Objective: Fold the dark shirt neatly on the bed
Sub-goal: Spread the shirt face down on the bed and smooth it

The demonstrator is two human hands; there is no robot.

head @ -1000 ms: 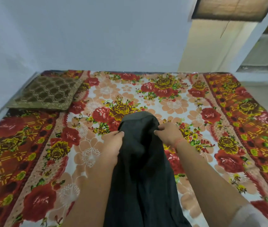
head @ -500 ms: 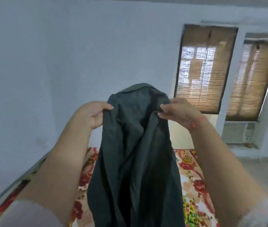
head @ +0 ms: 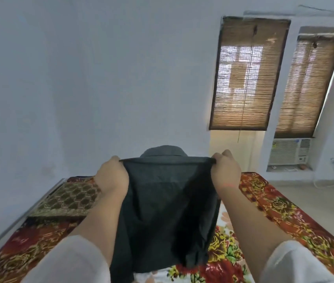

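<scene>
Centre of frame: the dark shirt (head: pixel 168 203) hung in the air above the bed (head: pixel 280 207), stretched taut along its top edge. The left hand (head: pixel 112 174) and right hand (head: pixel 226 170) were each clenched on one end of that edge. Judged best practice: keep both grips level and the tension even, so the cloth lowers flat, without creases.

Soft daylight through blinds (head: pixel 247 78), wide-angle edge distortion

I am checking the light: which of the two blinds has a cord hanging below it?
The left blind; the right blind shows none.
</scene>
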